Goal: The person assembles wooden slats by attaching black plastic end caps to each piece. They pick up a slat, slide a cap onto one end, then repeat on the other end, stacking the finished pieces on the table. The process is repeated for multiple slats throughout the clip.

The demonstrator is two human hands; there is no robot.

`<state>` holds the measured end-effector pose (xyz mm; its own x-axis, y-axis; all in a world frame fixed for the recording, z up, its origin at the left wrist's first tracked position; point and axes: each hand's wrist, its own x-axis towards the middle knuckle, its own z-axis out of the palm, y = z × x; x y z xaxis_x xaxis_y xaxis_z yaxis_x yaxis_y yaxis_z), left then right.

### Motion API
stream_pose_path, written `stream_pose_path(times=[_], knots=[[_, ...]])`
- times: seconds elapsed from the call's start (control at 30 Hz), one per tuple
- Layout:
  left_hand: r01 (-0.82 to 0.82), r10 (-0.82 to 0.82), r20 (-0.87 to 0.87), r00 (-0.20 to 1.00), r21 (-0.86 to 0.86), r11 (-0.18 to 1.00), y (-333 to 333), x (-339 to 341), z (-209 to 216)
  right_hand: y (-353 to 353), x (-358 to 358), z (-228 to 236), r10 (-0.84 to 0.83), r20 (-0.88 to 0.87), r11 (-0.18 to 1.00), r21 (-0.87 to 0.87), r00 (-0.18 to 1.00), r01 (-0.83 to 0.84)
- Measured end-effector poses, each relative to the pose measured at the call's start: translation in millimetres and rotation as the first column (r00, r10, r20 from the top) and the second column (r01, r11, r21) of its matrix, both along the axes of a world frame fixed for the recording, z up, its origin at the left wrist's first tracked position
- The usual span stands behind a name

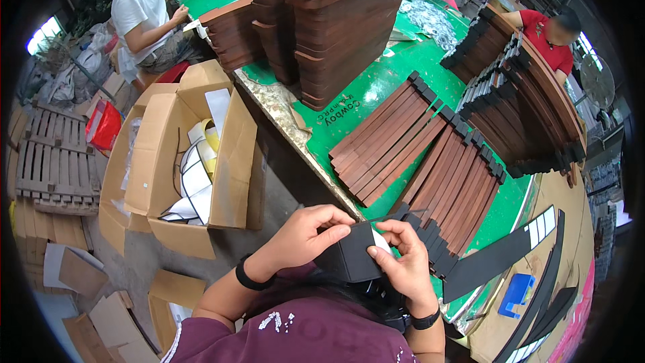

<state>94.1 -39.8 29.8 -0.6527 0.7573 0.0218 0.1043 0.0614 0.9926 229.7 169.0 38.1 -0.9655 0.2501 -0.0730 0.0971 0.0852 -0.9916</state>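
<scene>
Close to my body I hold a black flat piece (356,254), folded or box-shaped, between both hands. A small white patch (381,242) shows on it beside my right fingers. My left hand (304,236) grips its upper left part, thumb and fingers closed at the edge. With thumb and fingers pinched, my right hand (405,260) takes the right side by the white patch. Just beyond my hands, brown wooden slats (447,185) with black ends lie in a row on the green table top (316,128). Another row of slats (383,144) lies farther left.
Tall stacks of curved brown wood pieces (349,20) stand at the far side; more stacks (524,107) are at right. Black strips with white patches (494,259) and a blue plastic holder (517,294) lie at right. Cardboard boxes (232,161) stand left. Two people (144,17) (547,40) work nearby.
</scene>
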Motion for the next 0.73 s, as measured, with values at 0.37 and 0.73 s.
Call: stream_pose_path(times=[0.37,0.73], knots=[[0.015,-0.006,-0.077,0.997,0.125,0.992,-12,12,-5,-10,-12,24,0.164,-0.121,0.757,0.651,0.979,-0.046],[0.052,-0.036,-0.105,0.994,0.151,0.987,-7,13,-8,-13,-14,21,0.154,0.041,0.881,0.447,0.987,-0.156]])
